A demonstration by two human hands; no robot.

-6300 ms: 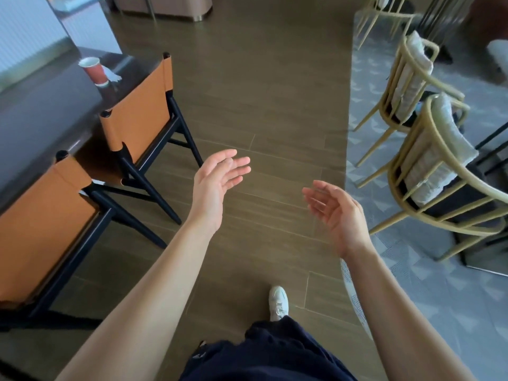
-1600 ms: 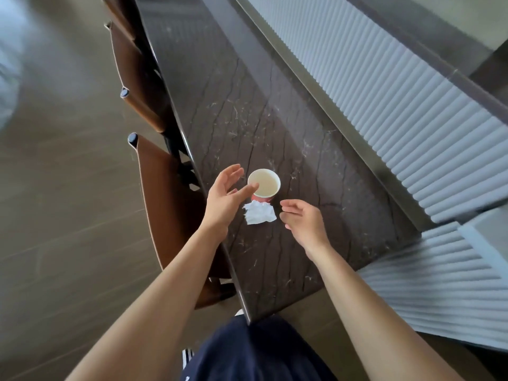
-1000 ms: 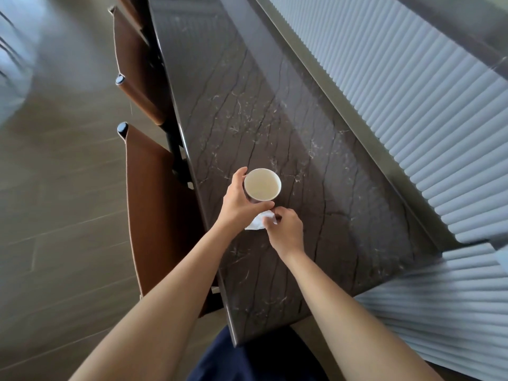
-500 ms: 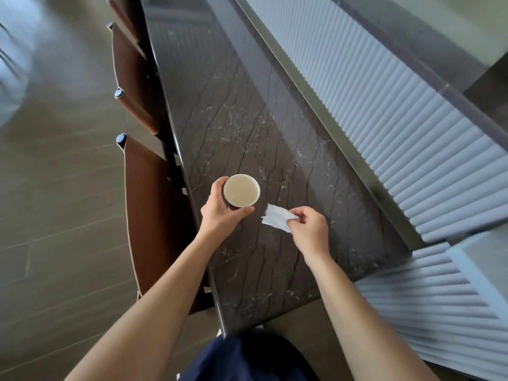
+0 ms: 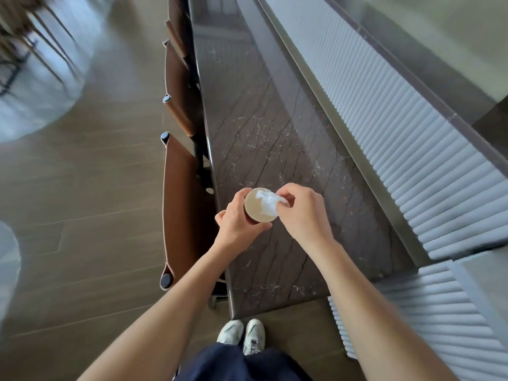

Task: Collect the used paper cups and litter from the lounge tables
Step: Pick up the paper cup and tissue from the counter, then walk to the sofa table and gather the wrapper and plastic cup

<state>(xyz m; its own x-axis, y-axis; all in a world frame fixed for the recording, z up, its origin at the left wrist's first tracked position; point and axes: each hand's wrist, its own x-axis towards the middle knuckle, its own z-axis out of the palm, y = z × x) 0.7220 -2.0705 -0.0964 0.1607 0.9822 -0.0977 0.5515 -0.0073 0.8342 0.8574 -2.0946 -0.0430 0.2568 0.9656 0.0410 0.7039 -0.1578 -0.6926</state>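
My left hand (image 5: 238,226) grips a paper cup (image 5: 254,210) from the left, holding it upright above the near end of the dark marble table (image 5: 277,138). The cup's pale inside faces the camera. My right hand (image 5: 303,213) pinches a crumpled white tissue (image 5: 267,199) and holds it over the cup's mouth, with part of the tissue inside the rim. Both hands meet at the cup, just past the table's left edge.
Brown leather chairs (image 5: 181,204) stand in a row tight against the table's left side. A white ribbed wall panel (image 5: 412,149) runs along the right. Wooden floor (image 5: 82,215) lies to the left, and my shoes (image 5: 242,335) are at the table's near end.
My left hand lifted the cup off the table. My right hand picked up the tissue and brought it left, from beside the cup to over its mouth.
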